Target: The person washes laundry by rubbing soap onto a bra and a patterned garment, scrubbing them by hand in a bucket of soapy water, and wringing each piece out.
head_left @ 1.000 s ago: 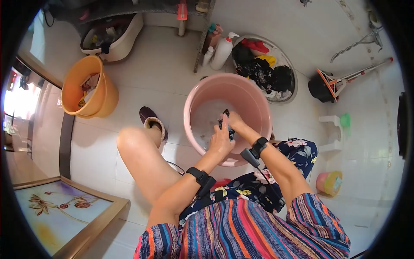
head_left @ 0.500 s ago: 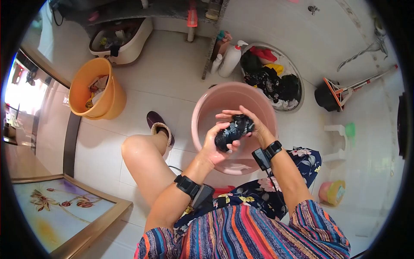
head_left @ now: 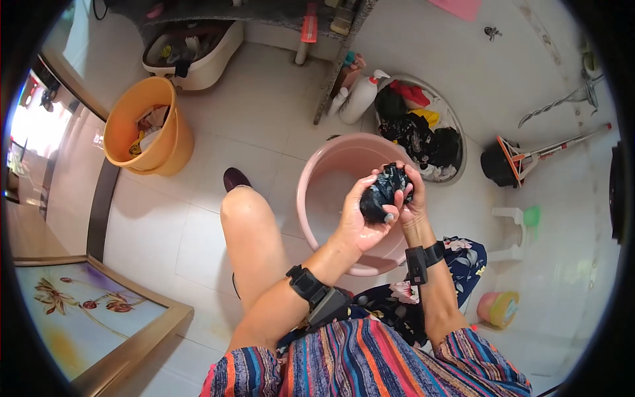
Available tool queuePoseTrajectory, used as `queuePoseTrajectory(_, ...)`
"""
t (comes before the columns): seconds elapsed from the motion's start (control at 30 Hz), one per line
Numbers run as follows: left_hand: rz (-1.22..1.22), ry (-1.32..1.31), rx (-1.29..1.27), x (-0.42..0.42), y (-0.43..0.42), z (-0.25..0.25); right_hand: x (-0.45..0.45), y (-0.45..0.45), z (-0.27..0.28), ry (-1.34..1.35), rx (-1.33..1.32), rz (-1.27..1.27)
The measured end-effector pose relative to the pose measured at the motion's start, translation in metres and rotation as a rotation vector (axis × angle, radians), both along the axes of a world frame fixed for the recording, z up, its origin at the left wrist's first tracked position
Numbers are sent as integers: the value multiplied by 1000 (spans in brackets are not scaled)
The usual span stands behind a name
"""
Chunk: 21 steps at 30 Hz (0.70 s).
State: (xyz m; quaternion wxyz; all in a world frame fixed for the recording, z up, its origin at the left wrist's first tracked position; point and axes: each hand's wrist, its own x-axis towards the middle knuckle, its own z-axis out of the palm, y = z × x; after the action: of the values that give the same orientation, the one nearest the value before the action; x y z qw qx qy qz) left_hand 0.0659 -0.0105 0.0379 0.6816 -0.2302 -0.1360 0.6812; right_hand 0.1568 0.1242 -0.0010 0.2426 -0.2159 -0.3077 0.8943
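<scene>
Between my two hands is a bunched-up dark cloth (head_left: 385, 194) with pale patterning, pressed into a compact lump. My left hand (head_left: 360, 218) is wrapped round its lower left side, fingers curled under it. On the upper right side, my right hand (head_left: 413, 197) grips the same cloth. Both hands look wet. They are above the right part of a pink basin (head_left: 305, 218), which stands on the floor in front of me. Part of the basin's inside is hidden by my hands and forearms.
A metal tub (head_left: 461, 155) of mixed clothes stands behind the basin, beside a white pump bottle (head_left: 360, 99). An orange bucket (head_left: 182, 142) holding cloths is at left. A dustpan (head_left: 497, 162) leans by the right wall, near a white stool (head_left: 509, 251).
Both hands have moved to the right with the dark cloth, from the basin's middle toward its right side. The cloth is squeezed into a shorter lump. My left knee has shifted right.
</scene>
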Motion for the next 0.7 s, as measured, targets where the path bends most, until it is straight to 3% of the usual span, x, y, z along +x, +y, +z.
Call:
queuePoseTrajectory(0.07,-59,56,-17,-3,0,5,-11,-12,39,-101,65,-66)
queuePoseTrajectory(0.13,-137,368,5,-2,-3,12,-14,-14,60,-393,83,-6)
queuePoseTrajectory(0.27,-131,602,-93,10,-10,21,-24,-3,67,-475,83,251)
queuePoseTrajectory(0.53,-119,765,-316,49,-11,0,-39,-3,74,-842,678,721)
queuePoseTrajectory(0.6,-156,775,-324,61,-4,-15,-41,-10,65,-900,677,712)
queuePoseTrajectory(0.7,-175,775,-552,80,4,-39,-40,-15,40,-1008,829,775)
